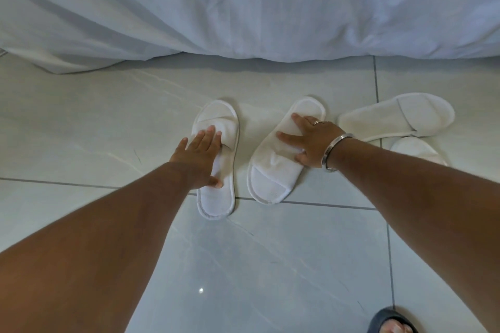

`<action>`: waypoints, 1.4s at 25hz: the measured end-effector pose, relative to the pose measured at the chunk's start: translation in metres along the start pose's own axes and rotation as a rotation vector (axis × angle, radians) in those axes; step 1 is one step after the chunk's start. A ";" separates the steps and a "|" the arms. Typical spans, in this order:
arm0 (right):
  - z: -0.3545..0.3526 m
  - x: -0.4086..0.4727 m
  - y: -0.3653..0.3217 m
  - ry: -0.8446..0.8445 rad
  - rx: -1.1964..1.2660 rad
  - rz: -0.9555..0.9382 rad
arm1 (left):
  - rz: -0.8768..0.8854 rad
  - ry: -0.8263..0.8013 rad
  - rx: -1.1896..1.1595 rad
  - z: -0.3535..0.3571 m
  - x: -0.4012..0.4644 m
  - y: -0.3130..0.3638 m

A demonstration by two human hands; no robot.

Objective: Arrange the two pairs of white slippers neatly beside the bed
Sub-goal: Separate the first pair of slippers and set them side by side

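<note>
Two flat white terry slippers lie on the tiled floor (81, 127) near the bed's draped sheet (243, 8); my left hand (201, 155) presses one slipper (216, 159), my right hand (313, 140) the reversed one (278, 167), fingers spread flat, gripping nothing, probably to slide them parallel.

Slippers (218, 159): white. Bed sheet (243, 8): white, bluish in shade. Floor tiles (108, 116): pale grey, faintly marbled, grey grout. Bangle (334, 151): silver. Sandal (389, 320): dark blue.
</note>
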State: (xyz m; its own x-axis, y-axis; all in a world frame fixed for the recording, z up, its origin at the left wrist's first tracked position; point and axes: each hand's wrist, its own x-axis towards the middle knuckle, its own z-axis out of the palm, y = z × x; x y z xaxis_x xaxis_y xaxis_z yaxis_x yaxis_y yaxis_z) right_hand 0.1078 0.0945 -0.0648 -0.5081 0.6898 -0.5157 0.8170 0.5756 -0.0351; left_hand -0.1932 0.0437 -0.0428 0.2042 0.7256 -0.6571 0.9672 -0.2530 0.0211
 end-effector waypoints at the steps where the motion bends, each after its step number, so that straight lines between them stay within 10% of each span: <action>1: 0.002 0.002 -0.001 -0.007 0.008 0.020 | -0.002 -0.008 0.000 0.000 0.000 0.000; 11: 0.008 0.010 -0.043 0.049 0.117 -0.167 | -0.053 -0.024 -0.012 0.006 -0.009 -0.010; 17: 0.007 -0.001 -0.059 0.101 0.199 -0.042 | 0.102 0.243 0.029 -0.009 0.003 -0.036; 24: 0.024 -0.006 -0.067 0.094 0.151 0.013 | -0.528 0.211 -0.009 0.003 -0.011 -0.076; 35: 0.024 -0.003 -0.075 0.082 0.186 0.052 | -0.259 0.410 -0.180 0.024 -0.027 -0.077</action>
State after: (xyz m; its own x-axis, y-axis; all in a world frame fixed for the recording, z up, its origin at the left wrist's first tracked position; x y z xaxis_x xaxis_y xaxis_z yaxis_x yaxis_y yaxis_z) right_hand 0.0546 0.0392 -0.0808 -0.4779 0.7545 -0.4499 0.8753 0.4523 -0.1711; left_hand -0.2772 0.0282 -0.0441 -0.0377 0.9503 -0.3089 0.9972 0.0557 0.0499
